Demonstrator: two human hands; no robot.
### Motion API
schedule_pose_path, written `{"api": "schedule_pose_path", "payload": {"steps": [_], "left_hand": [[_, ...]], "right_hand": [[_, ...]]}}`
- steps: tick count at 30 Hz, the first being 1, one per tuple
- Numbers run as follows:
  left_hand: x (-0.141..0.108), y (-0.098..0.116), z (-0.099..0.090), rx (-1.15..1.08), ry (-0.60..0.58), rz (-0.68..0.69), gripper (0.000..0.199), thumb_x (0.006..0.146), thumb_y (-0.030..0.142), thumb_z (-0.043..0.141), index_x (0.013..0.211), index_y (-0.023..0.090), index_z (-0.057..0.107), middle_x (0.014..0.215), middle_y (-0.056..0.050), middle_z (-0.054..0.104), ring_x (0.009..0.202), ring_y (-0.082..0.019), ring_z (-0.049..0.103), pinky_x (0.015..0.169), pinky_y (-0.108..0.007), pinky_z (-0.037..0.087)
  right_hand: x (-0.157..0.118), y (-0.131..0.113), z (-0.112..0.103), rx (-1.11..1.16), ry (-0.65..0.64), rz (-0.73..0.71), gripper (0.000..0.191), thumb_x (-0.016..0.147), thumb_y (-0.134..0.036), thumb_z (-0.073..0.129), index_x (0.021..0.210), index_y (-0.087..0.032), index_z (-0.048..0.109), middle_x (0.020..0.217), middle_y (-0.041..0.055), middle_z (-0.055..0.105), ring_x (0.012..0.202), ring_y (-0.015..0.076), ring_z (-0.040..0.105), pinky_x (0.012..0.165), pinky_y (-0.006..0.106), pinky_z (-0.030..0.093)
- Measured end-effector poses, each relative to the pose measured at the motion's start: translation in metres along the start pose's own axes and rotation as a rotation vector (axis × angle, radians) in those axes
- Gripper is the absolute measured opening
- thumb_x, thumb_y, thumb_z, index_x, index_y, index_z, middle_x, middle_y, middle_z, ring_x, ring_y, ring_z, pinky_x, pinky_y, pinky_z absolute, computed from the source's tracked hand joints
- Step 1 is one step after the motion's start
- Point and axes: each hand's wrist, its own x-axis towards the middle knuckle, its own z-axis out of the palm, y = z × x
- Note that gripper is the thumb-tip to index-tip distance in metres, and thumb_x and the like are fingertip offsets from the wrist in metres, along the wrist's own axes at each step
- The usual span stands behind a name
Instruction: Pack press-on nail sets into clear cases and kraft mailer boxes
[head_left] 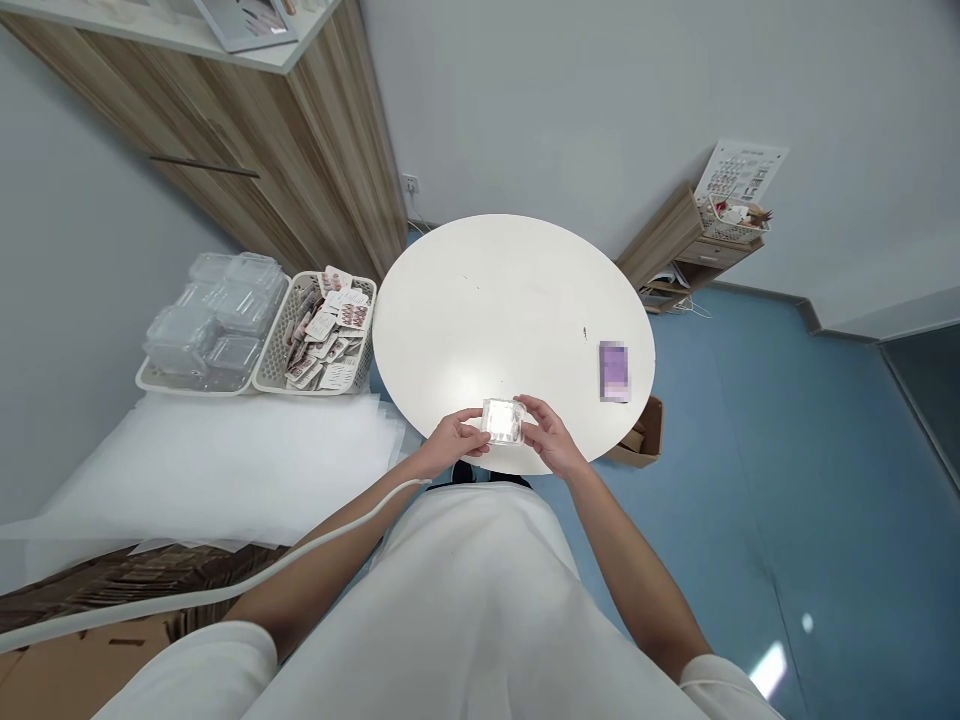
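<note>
Between my two hands, over the near edge of the round white table (pixel 517 300), is a small clear plastic box (pixel 502 421). Glare whitens its upper face, so what it contains, if anything, cannot be made out. My left hand (pixel 459 436) pinches the box's left side, fingers at the top corner and lower edge. On the opposite side, my right hand (pixel 547 430) grips the right edge between thumb and fingers. Both hands are closed on it. Farther right on the tabletop lies a purple rectangular item (pixel 614 372), blurred by pixelation.
Left of the table, one white basket (pixel 259 378) holds many printed cards and another (pixel 169 385) holds clear plastic boxes. White sheets (pixel 217 470) are stacked nearer me. A cardboard box (pixel 651 440) sits on the floor at right. A white cable (pixel 225 592) crosses my left forearm.
</note>
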Motion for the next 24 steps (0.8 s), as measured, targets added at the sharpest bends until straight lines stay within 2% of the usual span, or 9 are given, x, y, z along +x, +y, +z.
{"api": "schedule_pose_path", "payload": {"steps": [3,7,9,12,15,17,19,22,24], "left_hand": [[0.001,0.001,0.006,0.011,0.032,0.031,0.062,0.066,0.036,0.066,0.119,0.015,0.042,0.065,0.000,0.063,0.067,-0.014,0.062,0.070,-0.032,0.049],[0.004,0.001,0.013,0.079,0.059,0.028,0.062,0.065,0.037,0.067,0.119,0.016,0.042,0.071,-0.002,0.064,0.072,-0.016,0.062,0.071,-0.033,0.048],[0.007,0.000,0.017,0.122,0.052,-0.002,0.052,0.066,0.039,0.066,0.109,0.015,0.050,0.075,-0.004,0.065,0.074,-0.016,0.062,0.071,-0.033,0.048],[0.012,-0.002,0.025,0.163,0.014,-0.026,0.034,0.066,0.043,0.064,0.082,0.013,0.058,0.076,-0.007,0.065,0.069,-0.015,0.062,0.069,-0.031,0.048],[0.017,-0.003,0.034,0.190,0.015,-0.012,0.032,0.068,0.044,0.062,0.073,0.013,0.057,0.075,-0.008,0.065,0.065,-0.014,0.060,0.067,-0.031,0.048],[0.019,-0.001,0.039,0.239,0.045,0.002,0.033,0.069,0.045,0.060,0.076,0.012,0.058,0.075,-0.008,0.065,0.067,-0.014,0.060,0.068,-0.031,0.048],[0.018,0.004,0.043,0.321,0.116,0.057,0.038,0.068,0.043,0.061,0.090,0.012,0.058,0.082,-0.009,0.064,0.071,-0.015,0.060,0.069,-0.032,0.048],[0.014,0.012,0.046,0.484,0.226,0.208,0.067,0.061,0.037,0.069,0.121,0.020,0.044,0.101,-0.008,0.059,0.077,-0.015,0.058,0.073,-0.032,0.047],[0.011,0.015,0.046,0.588,0.251,0.284,0.079,0.059,0.034,0.070,0.129,0.026,0.034,0.101,-0.004,0.058,0.076,-0.013,0.056,0.077,-0.033,0.046]], "right_hand": [[-0.003,0.001,-0.002,-0.017,0.070,0.051,0.048,0.067,-0.037,0.063,0.112,-0.029,0.049,0.110,0.0045,0.056,0.092,0.0180,0.058,0.077,0.036,0.049],[-0.005,0.002,-0.009,-0.137,0.100,0.083,0.039,0.064,-0.039,0.066,0.097,-0.020,0.057,0.076,0.0005,0.059,0.068,0.0137,0.059,0.071,0.035,0.050],[-0.005,0.002,-0.014,-0.152,0.109,0.063,0.038,0.063,-0.039,0.067,0.094,-0.019,0.058,0.072,-0.0006,0.058,0.067,0.0128,0.058,0.069,0.034,0.050],[-0.005,0.001,-0.022,-0.145,0.111,0.035,0.038,0.062,-0.039,0.067,0.093,-0.019,0.057,0.070,-0.0010,0.057,0.066,0.0125,0.057,0.067,0.033,0.049],[-0.005,0.000,-0.030,-0.151,0.101,0.018,0.037,0.063,-0.039,0.066,0.092,-0.018,0.056,0.069,-0.0015,0.056,0.065,0.0120,0.056,0.066,0.032,0.049],[-0.005,-0.001,-0.035,-0.147,0.093,0.025,0.038,0.063,-0.038,0.065,0.093,-0.019,0.054,0.068,-0.0024,0.054,0.065,0.0117,0.056,0.067,0.032,0.049],[-0.004,-0.001,-0.039,-0.137,0.093,0.020,0.044,0.064,-0.038,0.065,0.101,-0.021,0.050,0.066,-0.0040,0.053,0.064,0.0116,0.056,0.067,0.033,0.050],[0.001,-0.001,-0.042,-0.143,0.067,-0.022,0.057,0.066,-0.038,0.064,0.115,-0.025,0.037,0.066,-0.0055,0.053,0.066,0.0122,0.057,0.069,0.034,0.050],[0.006,-0.001,-0.041,-0.176,0.010,-0.044,0.059,0.068,-0.039,0.061,0.119,-0.026,0.033,0.067,-0.0055,0.052,0.067,0.0127,0.057,0.071,0.036,0.051]]}}
